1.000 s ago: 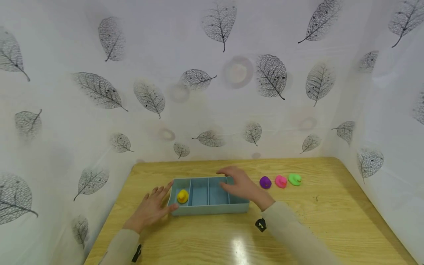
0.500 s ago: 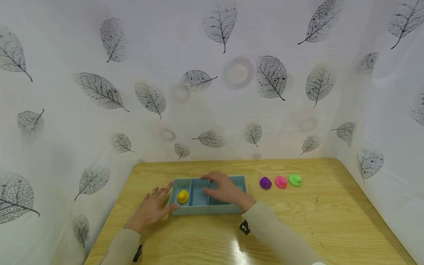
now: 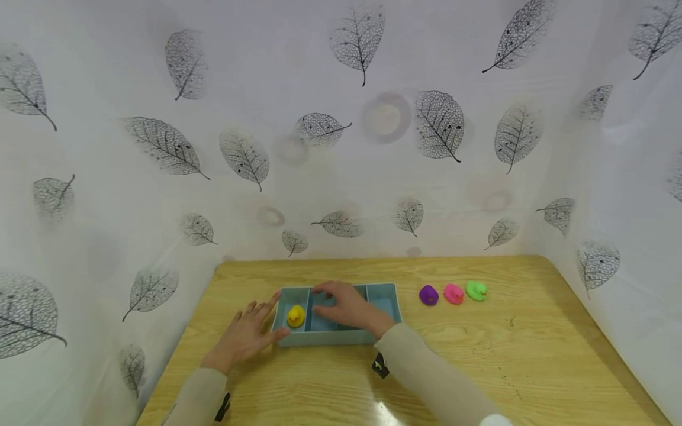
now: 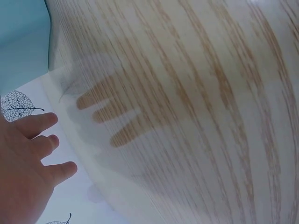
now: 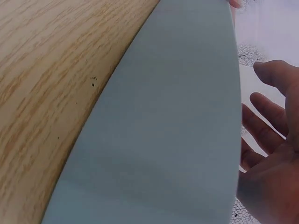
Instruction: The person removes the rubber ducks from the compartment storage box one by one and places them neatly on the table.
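A light wooden table (image 3: 479, 355) carries a blue-grey plastic divided tray (image 3: 383, 294). The left hand (image 3: 243, 336) lies flat with fingers spread, thumb touching the tray's left end. The right hand (image 3: 348, 306) hovers relaxed over the middle compartments, holding nothing. A small yellow rubber duck (image 3: 295, 316) sits in the leftmost compartment.

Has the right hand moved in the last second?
Yes. The right hand has moved left, away from the purple duck, and now hovers over the tray's middle compartments.

Wooden table (image 3: 479, 355): blue tray (image 3: 325, 338), purple (image 3: 428, 295), pink (image 3: 453, 293), green ducks (image 3: 476, 290).
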`<state>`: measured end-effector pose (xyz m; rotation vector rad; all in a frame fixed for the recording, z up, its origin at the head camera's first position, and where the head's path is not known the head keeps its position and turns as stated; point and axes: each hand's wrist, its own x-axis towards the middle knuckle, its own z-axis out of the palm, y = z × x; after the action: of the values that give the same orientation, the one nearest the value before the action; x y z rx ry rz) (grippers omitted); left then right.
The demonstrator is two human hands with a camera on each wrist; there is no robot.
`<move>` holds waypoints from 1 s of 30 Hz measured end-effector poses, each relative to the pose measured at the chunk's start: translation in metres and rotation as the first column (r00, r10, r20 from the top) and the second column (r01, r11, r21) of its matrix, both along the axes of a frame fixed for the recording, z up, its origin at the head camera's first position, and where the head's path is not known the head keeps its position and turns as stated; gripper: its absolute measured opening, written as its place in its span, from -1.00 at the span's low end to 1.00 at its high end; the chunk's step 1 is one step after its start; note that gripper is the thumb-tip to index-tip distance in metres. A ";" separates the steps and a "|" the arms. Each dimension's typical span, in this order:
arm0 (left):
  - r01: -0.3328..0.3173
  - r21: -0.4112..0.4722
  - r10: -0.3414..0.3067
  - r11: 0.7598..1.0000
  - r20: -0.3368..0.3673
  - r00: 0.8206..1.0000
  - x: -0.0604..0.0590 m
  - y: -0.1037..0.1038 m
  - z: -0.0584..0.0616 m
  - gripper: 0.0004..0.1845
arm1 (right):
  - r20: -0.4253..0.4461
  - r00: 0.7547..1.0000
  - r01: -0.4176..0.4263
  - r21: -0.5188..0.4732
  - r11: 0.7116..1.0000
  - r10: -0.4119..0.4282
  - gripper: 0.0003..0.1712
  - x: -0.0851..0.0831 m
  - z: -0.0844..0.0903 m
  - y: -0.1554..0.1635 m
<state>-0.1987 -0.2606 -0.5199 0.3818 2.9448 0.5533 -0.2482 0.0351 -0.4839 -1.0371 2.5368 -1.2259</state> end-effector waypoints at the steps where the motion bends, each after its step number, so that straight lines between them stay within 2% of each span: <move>1: 0.001 -0.001 -0.001 1.000 -0.003 1.000 0.000 0.000 0.000 -0.04 | -0.004 1.000 0.005 0.012 1.000 -0.005 -0.47 -0.001 -0.001 -0.001; 6: 0.004 -0.008 -0.005 1.000 -0.026 1.000 0.000 0.000 0.000 -0.05 | -0.045 0.999 0.030 0.076 0.997 -0.027 -0.48 -0.005 -0.008 -0.008; 13: 0.001 -0.016 -0.001 1.000 -0.024 1.000 -0.001 0.000 -0.001 -0.04 | -0.186 0.982 0.055 0.196 0.979 -0.018 -0.48 -0.004 -0.008 -0.018; 15: -0.002 -0.016 0.002 1.000 -0.022 1.000 -0.001 0.000 -0.002 -0.04 | -0.209 0.978 0.061 0.205 0.977 -0.017 -0.48 -0.003 -0.007 -0.020; 22: -0.001 -0.020 0.000 1.000 -0.030 1.000 -0.001 0.000 -0.003 -0.04 | -0.168 0.986 0.049 0.148 0.988 -0.024 -0.48 -0.004 -0.007 -0.027; 30: 0.005 -0.019 -0.005 1.000 -0.020 1.000 -0.001 0.000 -0.003 -0.05 | -0.118 0.993 0.016 0.179 0.984 0.005 -0.44 -0.007 -0.012 -0.038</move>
<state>-0.1996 -0.2604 -0.5227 0.3953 2.9653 0.5234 -0.2549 -0.0025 -0.4962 -1.0910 2.6806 -0.9402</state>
